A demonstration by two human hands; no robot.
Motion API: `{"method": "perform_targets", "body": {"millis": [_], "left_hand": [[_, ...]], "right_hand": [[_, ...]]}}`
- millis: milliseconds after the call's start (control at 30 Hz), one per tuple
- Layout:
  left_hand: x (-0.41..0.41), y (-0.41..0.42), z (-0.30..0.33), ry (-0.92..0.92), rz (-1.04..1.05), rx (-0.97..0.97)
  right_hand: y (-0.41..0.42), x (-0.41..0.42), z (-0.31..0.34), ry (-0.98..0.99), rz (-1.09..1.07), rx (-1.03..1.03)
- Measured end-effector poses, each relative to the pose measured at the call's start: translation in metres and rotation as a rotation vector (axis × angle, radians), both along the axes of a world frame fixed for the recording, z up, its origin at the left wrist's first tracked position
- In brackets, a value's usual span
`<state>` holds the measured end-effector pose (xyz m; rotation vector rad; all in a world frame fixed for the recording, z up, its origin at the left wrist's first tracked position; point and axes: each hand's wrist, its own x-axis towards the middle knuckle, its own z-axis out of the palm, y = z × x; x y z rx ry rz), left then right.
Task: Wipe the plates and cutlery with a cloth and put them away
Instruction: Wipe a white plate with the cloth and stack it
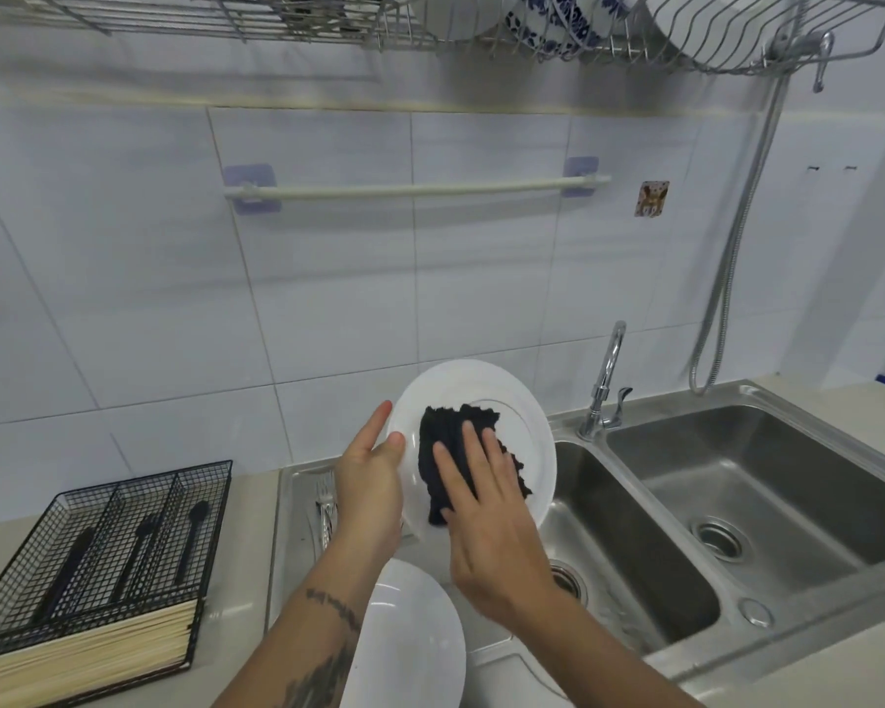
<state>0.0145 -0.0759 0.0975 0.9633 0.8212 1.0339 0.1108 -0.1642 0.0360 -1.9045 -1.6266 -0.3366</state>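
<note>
Plate (524, 406) in left hand (369, 482) grip, right hand (486, 508) flat w/ cloth (443, 426) on it

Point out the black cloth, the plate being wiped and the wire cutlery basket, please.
black cloth (443, 442): head view, its upper middle.
plate being wiped (524, 426): head view, bare right face.
wire cutlery basket (210, 503): head view, right wall.

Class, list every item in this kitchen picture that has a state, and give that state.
held plate: tilted, being wiped
dark cloth: pressed on plate
left hand: grips plate rim
right hand: flat on cloth
second plate: lying near sink
tap: no water seen
</note>
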Motion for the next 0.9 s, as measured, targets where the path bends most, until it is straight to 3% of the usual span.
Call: {"method": "perform_targets", "body": {"millis": [167,433,633,800,900], "left_hand": [[-0.008,0.005,0.003,0.000,-0.012,0.019],[-0.009,0.010,0.005,0.026,-0.045,0.090],[-0.016,0.013,-0.004,0.003,0.013,0.030],[-0.008,0.013,-0.001,0.033,-0.022,0.056],[-0.007,0.016,0.004,-0.001,0.011,0.041]], "right_hand": [[0.012,0.021,0.016,-0.015,-0.052,-0.015],[0.036,0.018,0.040,-0.061,0.037,-0.005],[0.034,0.058,0.034,0.299,-0.076,0.019],[0.036,0.038,0.045,0.092,0.080,0.021],[0.040,0.050,0.053,0.146,0.078,0.031]]}}
